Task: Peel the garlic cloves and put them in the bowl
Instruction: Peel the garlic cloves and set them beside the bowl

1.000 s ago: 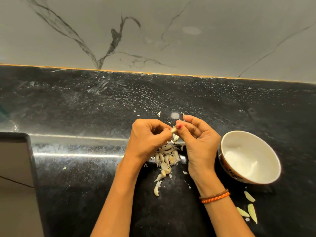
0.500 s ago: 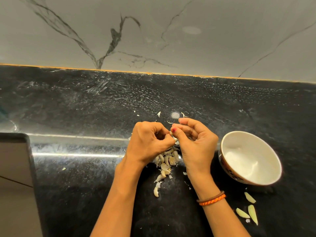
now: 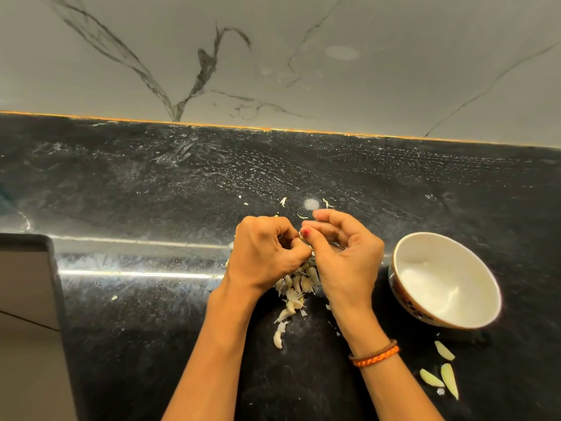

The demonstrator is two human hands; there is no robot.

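My left hand (image 3: 267, 253) and my right hand (image 3: 343, 253) meet fingertip to fingertip above the black counter, both pinching one small garlic clove (image 3: 302, 234) that is mostly hidden by the fingers. Below the hands lies a heap of pale garlic skins and cloves (image 3: 296, 287), with one piece (image 3: 277, 338) trailing toward me. A white bowl (image 3: 473, 320) with a patterned outside stands to the right of my right hand and looks empty. Three peeled pale-yellow cloves (image 3: 444, 375) lie on the counter in front of the bowl.
The black stone counter (image 3: 151, 192) ends at a grey marble wall behind. Small skin flakes (image 3: 326, 203) are scattered beyond the hands. A grey panel (image 3: 27, 299) fills the lower left, past the counter's edge. An orange and brown bracelet (image 3: 375, 354) circles my right wrist.
Both hands have sunk slightly toward the heap and drawn closer together; the clove, plainly seen a second ago, is now nearly covered by the fingers. The bowl has not moved.
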